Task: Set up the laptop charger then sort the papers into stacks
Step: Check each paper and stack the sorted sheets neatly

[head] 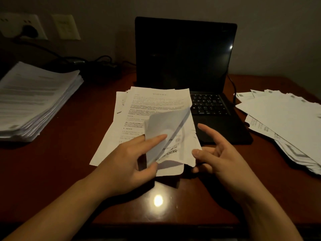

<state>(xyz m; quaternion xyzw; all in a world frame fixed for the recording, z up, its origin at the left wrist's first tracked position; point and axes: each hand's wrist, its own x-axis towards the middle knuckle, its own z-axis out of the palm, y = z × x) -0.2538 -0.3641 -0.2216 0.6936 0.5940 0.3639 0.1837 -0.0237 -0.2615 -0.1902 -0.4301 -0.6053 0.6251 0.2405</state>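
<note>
Two bare forearms; left hand, right hand — nails trimmed short

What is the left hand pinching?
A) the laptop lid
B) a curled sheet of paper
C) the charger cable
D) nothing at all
B: the left hand pinches a curled sheet of paper between thumb and fingers, lifted over the loose pile, while the laptop stands untouched behind it.
</note>
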